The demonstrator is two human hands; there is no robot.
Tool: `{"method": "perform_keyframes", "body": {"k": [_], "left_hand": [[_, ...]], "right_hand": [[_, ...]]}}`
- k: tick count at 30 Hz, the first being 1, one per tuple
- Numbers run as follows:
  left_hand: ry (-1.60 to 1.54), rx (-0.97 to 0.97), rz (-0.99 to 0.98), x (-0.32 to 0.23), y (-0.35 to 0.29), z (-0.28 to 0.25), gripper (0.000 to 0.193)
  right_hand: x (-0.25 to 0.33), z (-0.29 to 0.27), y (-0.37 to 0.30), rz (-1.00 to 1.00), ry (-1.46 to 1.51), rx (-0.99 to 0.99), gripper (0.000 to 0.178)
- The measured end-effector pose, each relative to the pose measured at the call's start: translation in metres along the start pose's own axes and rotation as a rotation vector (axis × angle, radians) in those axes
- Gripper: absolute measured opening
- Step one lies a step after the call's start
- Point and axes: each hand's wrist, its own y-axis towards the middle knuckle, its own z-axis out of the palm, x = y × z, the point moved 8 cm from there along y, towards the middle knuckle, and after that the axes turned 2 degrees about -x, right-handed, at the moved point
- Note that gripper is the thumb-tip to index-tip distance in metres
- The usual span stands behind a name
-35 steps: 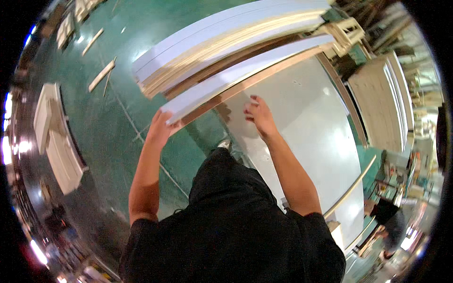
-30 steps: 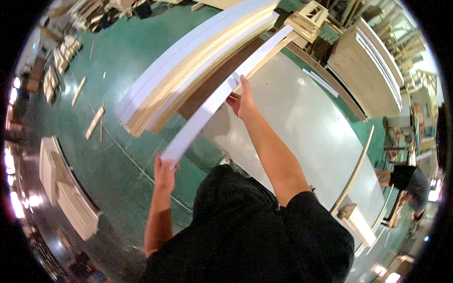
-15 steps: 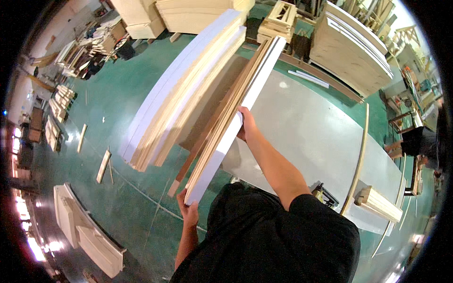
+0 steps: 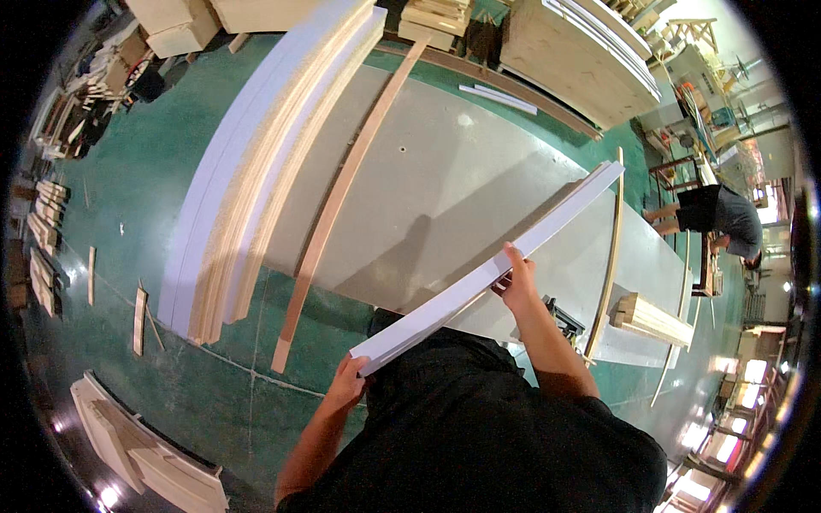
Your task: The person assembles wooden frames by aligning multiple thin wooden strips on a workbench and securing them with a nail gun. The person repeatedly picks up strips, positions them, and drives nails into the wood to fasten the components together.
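Note:
A bundle of long wooden strips with a white face (image 4: 428, 315) lies slantwise across my front, its far end over the grey tabletop (image 4: 479, 145). My left hand (image 4: 346, 383) is closed on the near end, thumb on the white face. Around the middle, my right hand (image 4: 519, 278) grips the lower edge, its fingers partly hidden under the strips. Left of them, a single brown strip (image 4: 331, 208) rests across the table, its near end jutting past the edge. Farther left stands a thick stack of curved boards (image 4: 218, 188) with pale lilac tops.
A dark tool (image 4: 564, 318), perhaps a nail gun, sits by the table's near edge. Right of it are a curved lath (image 4: 612, 256) and a bundle of wood pieces (image 4: 654, 321). Another person (image 4: 718, 214) bends at the right. Pale panels (image 4: 141, 440) lie at lower left.
Both hands have swung the bundle rightward, away from the brown strip and stack of boards, over the table's middle. Its white face now turns upward. The view has shifted right.

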Motion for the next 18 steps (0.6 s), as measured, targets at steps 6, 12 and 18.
{"method": "perform_keyframes", "body": {"k": [6, 12, 18], "left_hand": [[-0.065, 0.047, -0.247, -0.009, 0.007, 0.019, 0.067], [-0.077, 0.107, -0.67, 0.0, 0.029, -0.006, 0.079], [-0.07, 0.134, -0.958, -0.002, 0.036, -0.018, 0.096]], "right_hand": [[-0.008, -0.032, 0.019, 0.017, -0.38, -0.231, 0.105], [0.049, 0.024, -0.001, -0.106, -1.012, -0.366, 0.132], [0.051, 0.034, -0.004, -0.197, -1.081, -0.384, 0.119]]}}
